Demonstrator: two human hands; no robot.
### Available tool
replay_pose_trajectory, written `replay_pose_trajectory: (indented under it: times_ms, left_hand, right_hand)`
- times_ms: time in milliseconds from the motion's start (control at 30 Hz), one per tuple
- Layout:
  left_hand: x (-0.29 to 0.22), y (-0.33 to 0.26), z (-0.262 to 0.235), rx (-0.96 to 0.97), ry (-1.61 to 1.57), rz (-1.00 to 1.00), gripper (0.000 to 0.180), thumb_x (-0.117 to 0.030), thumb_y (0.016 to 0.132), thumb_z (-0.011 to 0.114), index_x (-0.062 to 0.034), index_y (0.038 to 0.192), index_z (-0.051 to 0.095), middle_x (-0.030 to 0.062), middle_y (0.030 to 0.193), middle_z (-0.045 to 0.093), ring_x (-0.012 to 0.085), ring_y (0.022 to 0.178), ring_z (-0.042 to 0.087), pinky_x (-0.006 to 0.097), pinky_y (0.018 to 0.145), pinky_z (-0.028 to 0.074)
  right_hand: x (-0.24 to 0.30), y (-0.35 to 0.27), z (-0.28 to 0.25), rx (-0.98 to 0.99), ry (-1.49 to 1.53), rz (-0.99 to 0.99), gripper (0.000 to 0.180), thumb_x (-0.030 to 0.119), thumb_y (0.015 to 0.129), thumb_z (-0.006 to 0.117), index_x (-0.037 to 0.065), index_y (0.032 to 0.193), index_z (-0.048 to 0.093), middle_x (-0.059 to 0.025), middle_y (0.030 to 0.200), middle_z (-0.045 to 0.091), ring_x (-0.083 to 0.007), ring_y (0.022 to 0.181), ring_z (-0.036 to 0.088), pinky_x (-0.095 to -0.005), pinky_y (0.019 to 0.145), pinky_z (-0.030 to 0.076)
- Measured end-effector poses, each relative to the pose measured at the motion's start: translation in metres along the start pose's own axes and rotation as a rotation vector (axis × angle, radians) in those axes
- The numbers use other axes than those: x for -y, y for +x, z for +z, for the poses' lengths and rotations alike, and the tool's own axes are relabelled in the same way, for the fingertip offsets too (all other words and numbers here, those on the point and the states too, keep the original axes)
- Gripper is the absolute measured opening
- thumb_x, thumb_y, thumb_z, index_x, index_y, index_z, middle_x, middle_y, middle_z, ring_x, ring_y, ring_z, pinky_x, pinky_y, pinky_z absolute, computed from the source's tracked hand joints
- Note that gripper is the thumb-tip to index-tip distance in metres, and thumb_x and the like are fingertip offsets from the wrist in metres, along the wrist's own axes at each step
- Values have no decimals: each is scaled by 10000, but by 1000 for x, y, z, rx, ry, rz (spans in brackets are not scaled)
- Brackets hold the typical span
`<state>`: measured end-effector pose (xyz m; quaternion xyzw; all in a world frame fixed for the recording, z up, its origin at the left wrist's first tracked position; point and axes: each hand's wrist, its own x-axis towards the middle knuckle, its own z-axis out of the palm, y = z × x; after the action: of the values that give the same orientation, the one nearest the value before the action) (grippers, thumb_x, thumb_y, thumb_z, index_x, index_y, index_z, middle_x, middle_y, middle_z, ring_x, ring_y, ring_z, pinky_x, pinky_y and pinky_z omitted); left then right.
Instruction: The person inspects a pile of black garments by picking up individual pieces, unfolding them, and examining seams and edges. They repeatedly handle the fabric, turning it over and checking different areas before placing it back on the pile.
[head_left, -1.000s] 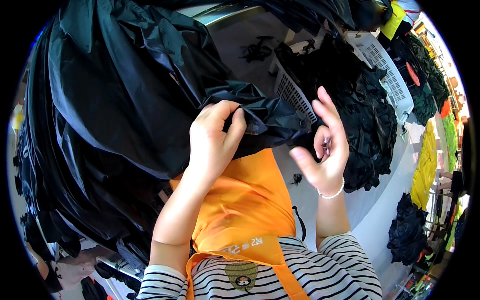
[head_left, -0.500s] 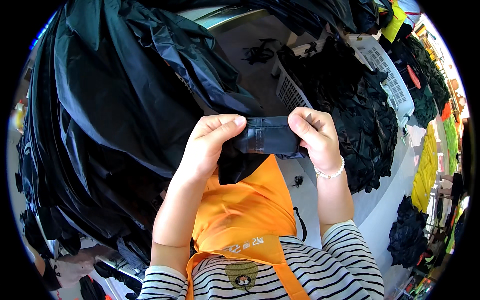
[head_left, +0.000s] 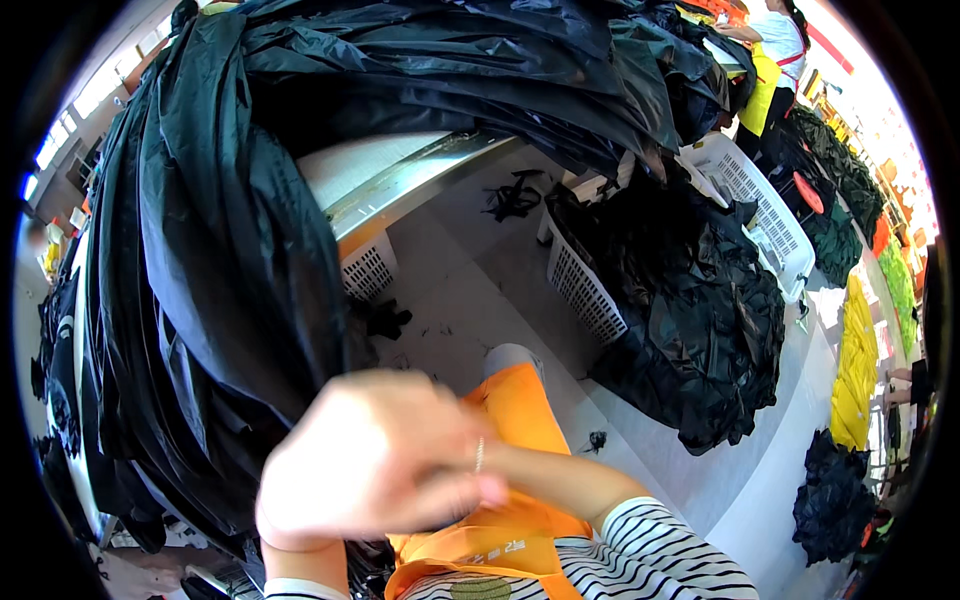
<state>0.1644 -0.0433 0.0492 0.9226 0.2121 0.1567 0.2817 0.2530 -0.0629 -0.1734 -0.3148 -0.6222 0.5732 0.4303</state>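
My left hand (head_left: 345, 465) is raised close in front of my body, strongly smeared by motion. Its thumb points to the right. Crossing behind it comes my right hand (head_left: 448, 430), with a bead bracelet at the wrist; most of its fingers are covered by the left hand or blurred. Whether either hand holds anything does not show. Large dark, glossy fabric (head_left: 240, 270) hangs in long folds right beside and behind my left hand. An orange apron (head_left: 525, 400) lies over my lap below the hands.
Dark fabric drapes over a pale table (head_left: 375, 185) at the far left. White plastic baskets (head_left: 585, 290) heaped with black cloth (head_left: 700, 320) stand on the floor to the right. Beyond lie yellow cloth (head_left: 855, 365) and a dark bundle (head_left: 832, 495). Another person (head_left: 780, 45) stands at the far right.
Both hands held a dark folded strip of fabric stretched between them; that strip no longer shows. They have moved down and left and now overlap. More of the table edge is uncovered.
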Motion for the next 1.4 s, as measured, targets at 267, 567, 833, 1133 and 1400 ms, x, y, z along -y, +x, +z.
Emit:
replay_pose_trajectory:
  times_ms: [267, 567, 833, 1133, 1400]
  left_hand:
    - [130, -17, -3, -327, 940, -221, 190, -177, 717, 737, -18, 734, 634, 101, 906, 593, 280, 1033, 546, 419, 997, 399]
    - [154, -12, 17, -457, 999, -116, 183, -217, 764, 717, -49, 731, 652, 68, 893, 602, 276, 1113, 506, 424, 1019, 347]
    - [158, -20, 18, -508, 893, -163, 254, -301, 763, 748, -65, 825, 679, 53, 942, 625, 281, 1117, 504, 419, 1003, 346]
    - [94, 27, 48, -597, 248, -31, 726, -459, 719, 778, -14, 1237, 534, 168, 1237, 529, 351, 1137, 500, 415, 990, 392]
    - [109, 6, 63, -517, 368, -167, 758, -454, 651, 817, -29, 1222, 555, 146, 1295, 541, 348, 1190, 495, 432, 1016, 375]
  right_hand:
    - [48, 43, -100, -179, -322, -104, 178, 174, 841, 732, 38, 945, 683, -99, 968, 699, -133, 841, 664, -277, 721, 530]
    - [150, 135, -370, -1290, -1035, 36, 645, 272, 770, 736, -53, 1286, 527, -278, 1261, 567, -381, 1144, 577, -384, 989, 443]
    - [133, 59, -239, -1027, -9, -230, 110, 38, 810, 671, 39, 915, 639, 47, 732, 588, -47, 627, 495, -206, 613, 420]
    - [54, -16, -65, -530, -436, -369, 242, 42, 819, 728, 20, 1028, 609, -26, 723, 600, -82, 546, 514, -235, 524, 431]
    - [59, -9, -79, -640, 233, -157, 252, 210, 915, 678, 9, 1054, 617, 80, 751, 520, 8, 602, 392, -164, 539, 314]
